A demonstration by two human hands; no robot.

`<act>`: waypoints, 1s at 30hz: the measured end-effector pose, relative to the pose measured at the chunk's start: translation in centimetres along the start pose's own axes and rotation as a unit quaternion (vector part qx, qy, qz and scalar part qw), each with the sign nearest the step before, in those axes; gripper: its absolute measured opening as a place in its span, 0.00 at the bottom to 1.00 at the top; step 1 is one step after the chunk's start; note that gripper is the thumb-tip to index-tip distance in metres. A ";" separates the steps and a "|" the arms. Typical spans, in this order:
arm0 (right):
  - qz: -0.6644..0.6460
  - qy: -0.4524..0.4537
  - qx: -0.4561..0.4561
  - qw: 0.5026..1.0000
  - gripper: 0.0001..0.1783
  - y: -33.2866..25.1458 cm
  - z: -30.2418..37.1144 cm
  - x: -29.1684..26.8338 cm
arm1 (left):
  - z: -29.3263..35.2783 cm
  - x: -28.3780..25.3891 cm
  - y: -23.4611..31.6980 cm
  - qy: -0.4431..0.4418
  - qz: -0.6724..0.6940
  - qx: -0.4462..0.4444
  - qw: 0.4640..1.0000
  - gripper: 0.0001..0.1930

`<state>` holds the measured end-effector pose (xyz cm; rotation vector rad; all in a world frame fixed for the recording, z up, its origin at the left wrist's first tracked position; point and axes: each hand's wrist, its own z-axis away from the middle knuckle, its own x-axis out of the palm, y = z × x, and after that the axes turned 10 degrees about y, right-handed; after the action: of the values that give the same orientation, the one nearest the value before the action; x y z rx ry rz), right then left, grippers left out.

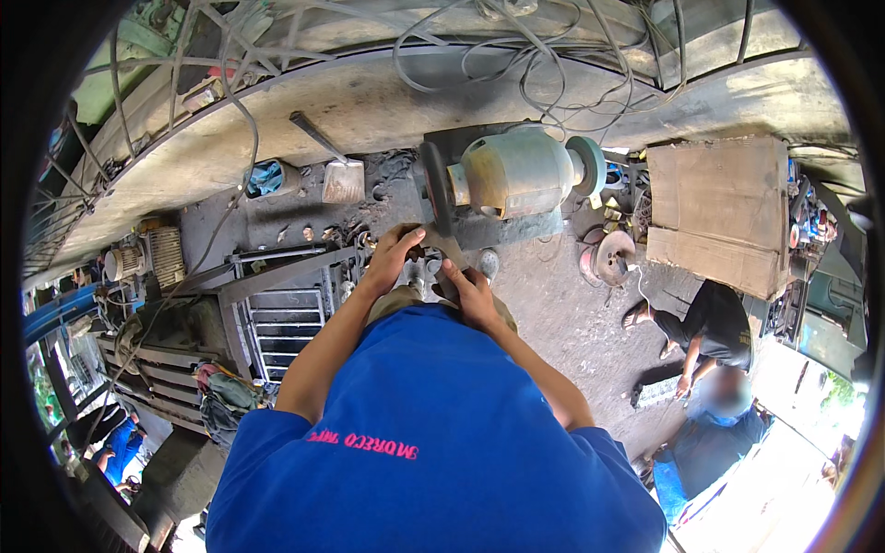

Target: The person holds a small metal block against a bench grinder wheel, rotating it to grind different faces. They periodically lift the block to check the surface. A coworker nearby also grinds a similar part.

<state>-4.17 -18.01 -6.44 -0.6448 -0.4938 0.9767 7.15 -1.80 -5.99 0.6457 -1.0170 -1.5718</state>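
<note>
A bench grinder with a worn, greenish-grey motor body stands in front of me. Its dark wheel is on the left and a pale green wheel on the right. Just below the dark wheel, a dark metal piece is held between my hands. My left hand grips it from the left with bent fingers. On the other side, my right hand has its thumb on top and fingers curled beneath. The piece's far end is close to the wheel; whether they touch I cannot tell.
A dustpan-like shovel and a bucket with blue cloth are at far left. Metal frames lie left. Cables hang beyond the grinder. A cardboard sheet and reel are right, where another person crouches.
</note>
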 end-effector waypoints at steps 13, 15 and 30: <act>0.072 0.036 0.104 0.991 0.25 1.5 2.5 -1.4 | 3.4 -6.4 -5.8 -0.003 0.081 -0.326 0.942 0.27; 0.268 0.068 0.070 0.958 0.31 1.2 3.4 -2.0 | 4.4 -5.4 -6.1 0.002 0.132 -0.301 0.945 0.28; 0.342 0.012 -0.476 0.810 0.43 -13.7 17.2 -6.0 | 15.1 11.4 2.1 0.035 0.506 -0.199 0.838 0.42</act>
<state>-9.94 -24.09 14.76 -1.8379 -0.7517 1.3725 -7.22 -8.79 4.35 -0.1559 -0.7261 -0.7425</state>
